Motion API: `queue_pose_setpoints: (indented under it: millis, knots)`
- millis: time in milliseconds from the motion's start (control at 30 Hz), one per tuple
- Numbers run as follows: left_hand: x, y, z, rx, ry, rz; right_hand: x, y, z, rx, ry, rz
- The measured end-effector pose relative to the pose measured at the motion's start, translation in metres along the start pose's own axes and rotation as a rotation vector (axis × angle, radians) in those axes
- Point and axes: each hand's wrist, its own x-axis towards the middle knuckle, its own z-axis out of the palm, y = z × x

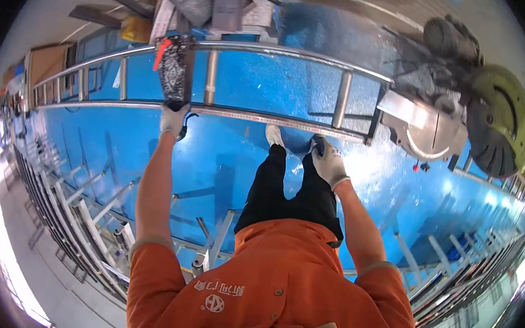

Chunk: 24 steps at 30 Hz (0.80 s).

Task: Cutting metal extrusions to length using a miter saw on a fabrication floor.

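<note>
My left hand (172, 120), in a white glove with dark fingertips, is at the near end of a dark block with a black-and-white patterned face (173, 74). The fingers bend over that end, and the thumb stands off to the right. The block lies across a ladder-like metal rack (266, 116), which has two long rails and several cross rungs. My right hand (329, 162), gloved the same way, hangs just on my side of the near rail, in front of my thigh. Its fingers curl inward; what they hold, if anything, is hidden.
A cut-off saw (501, 121) with a green guard and a silver base stands at the rack's right end. Beyond the rack lie grey blocks and a yellow object (136, 29). Metal stands with long profiles (94, 228) fill both sides behind me. The floor (214, 148) is blue.
</note>
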Motion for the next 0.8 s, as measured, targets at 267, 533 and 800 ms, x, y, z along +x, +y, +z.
queue_pose_setpoints:
  millis: [267,533,800]
  knots:
    - [-0.011,0.022,-0.009,-0.121,-0.056,-0.067,0.046,-0.069,0.012,-0.134,-0.109,-0.131]
    - [0.000,-0.007,0.008,-0.156,-0.074,-0.054,0.091,-0.171,0.051,-0.107,-0.273,-0.134]
    - [-0.006,0.010,0.000,-0.117,-0.038,0.022,0.239,-0.366,0.154,-0.012,-0.062,-0.134]
